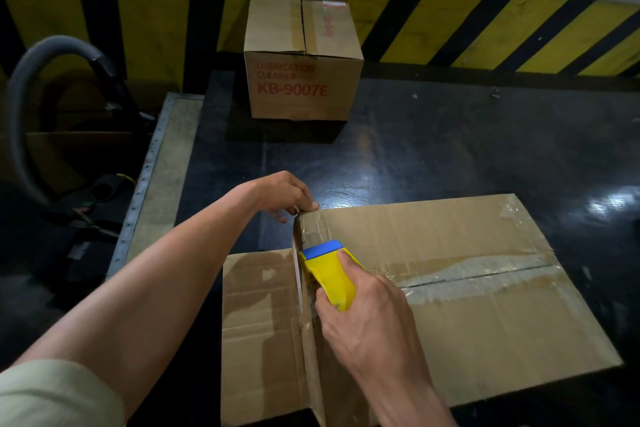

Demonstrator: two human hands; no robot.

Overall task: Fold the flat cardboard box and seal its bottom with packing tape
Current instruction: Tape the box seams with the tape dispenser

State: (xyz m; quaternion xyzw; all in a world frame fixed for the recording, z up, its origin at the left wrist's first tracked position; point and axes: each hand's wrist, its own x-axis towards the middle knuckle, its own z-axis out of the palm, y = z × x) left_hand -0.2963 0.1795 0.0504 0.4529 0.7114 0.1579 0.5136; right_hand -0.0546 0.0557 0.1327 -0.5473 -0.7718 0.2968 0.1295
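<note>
A brown cardboard box (467, 302) stands on the dark table with its flaps closed on top, a strip of clear tape running along the centre seam. My right hand (367, 319) grips a yellow tape dispenser with a blue head (329, 270) at the box's left edge, where tape runs down over that side. My left hand (287, 194) pinches the far left corner of the box. A loose cardboard flap (259, 322) lies to the left of the box, partly under it.
A sealed box marked "KB-9007E" (301, 59) stands at the back of the dark table (433, 156). Behind it is a yellow and black striped wall. A grey hose (31, 80) and clutter lie on the floor at left, beyond the table's metal edge (149, 173).
</note>
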